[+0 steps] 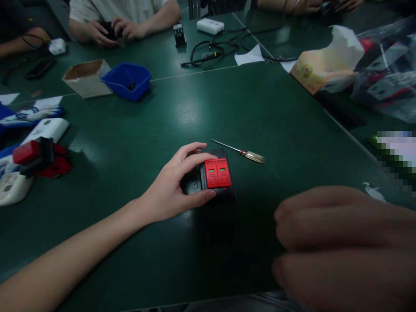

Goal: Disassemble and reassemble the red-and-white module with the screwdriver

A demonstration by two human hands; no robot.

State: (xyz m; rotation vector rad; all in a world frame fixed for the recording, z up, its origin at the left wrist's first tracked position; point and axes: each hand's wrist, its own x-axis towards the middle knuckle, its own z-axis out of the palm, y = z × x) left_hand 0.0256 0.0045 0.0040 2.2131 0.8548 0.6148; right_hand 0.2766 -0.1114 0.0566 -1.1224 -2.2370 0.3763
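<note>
My left hand [175, 182] is closed around a surge protector [218, 173] with a black base and two red modules. Each module has a small green window. The thumb presses the near side and the fingers reach over the far side, while the device rests on the green table. Just beyond it lies a screwdriver [248, 154] with a clear yellowish handle, its shaft pointing left. Close to the camera at the lower right is my right hand [341, 242], blurred, with its fingers curled in. Whatever it may hold is hidden.
At left, another red-and-black device [45, 158] sits among white power banks and gloves. A blue bin [128, 81] stands beside an open cardboard box [89, 80]. Cables [211, 52], a tissue pack [325, 65] and plastic bags [386, 78] lie farther back. Other people's hands [113, 32] work across the table.
</note>
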